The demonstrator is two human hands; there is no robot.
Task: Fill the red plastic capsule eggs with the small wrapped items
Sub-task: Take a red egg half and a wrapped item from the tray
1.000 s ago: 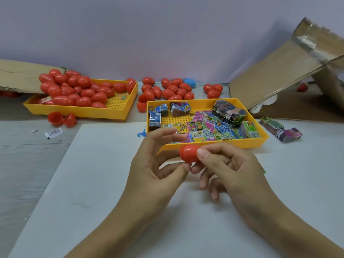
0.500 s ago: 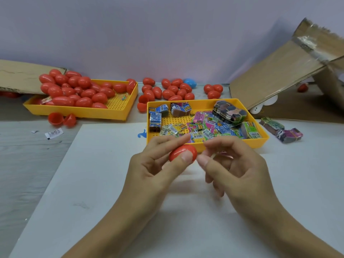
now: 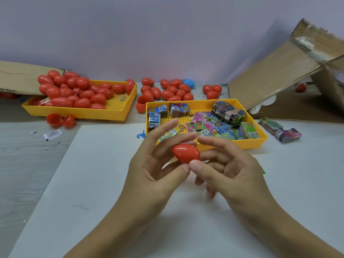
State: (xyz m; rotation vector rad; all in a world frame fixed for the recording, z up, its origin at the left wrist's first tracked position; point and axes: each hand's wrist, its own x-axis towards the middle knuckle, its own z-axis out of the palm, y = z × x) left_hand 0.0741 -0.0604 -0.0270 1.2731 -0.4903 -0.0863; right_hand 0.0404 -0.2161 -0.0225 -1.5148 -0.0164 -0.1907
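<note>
Your two hands meet at the centre of the frame above the white sheet (image 3: 104, 183). Your left hand (image 3: 149, 164) holds a closed red egg (image 3: 185, 153) between its thumb and curled fingers, the index finger stretched out above it. Your right hand (image 3: 229, 168) comes in from the lower right; its thumb tip touches the lower end of the egg, and its fingers curl loosely behind it. Whether those fingers hold anything, you cannot tell.

Just behind your hands, right of centre, sits a yellow tray (image 3: 247, 144) holding the wrapped items (image 3: 210, 125), loose colourful packets and a few banded bundles. Two more bundles (image 3: 281, 130) lie on the table at its right.

At left, a second yellow tray (image 3: 78, 113) is heaped with red eggs (image 3: 74, 90). Two open egg halves (image 3: 60, 120) lie in front of it, with a small white label (image 3: 52, 134) nearby.

Farther back, centre, more red eggs (image 3: 171, 91) and one blue egg (image 3: 189, 83) lie by the wall. A tilted cardboard box (image 3: 279, 69) fills the upper right, and a cardboard flap (image 3: 20, 77) lies at far left.
</note>
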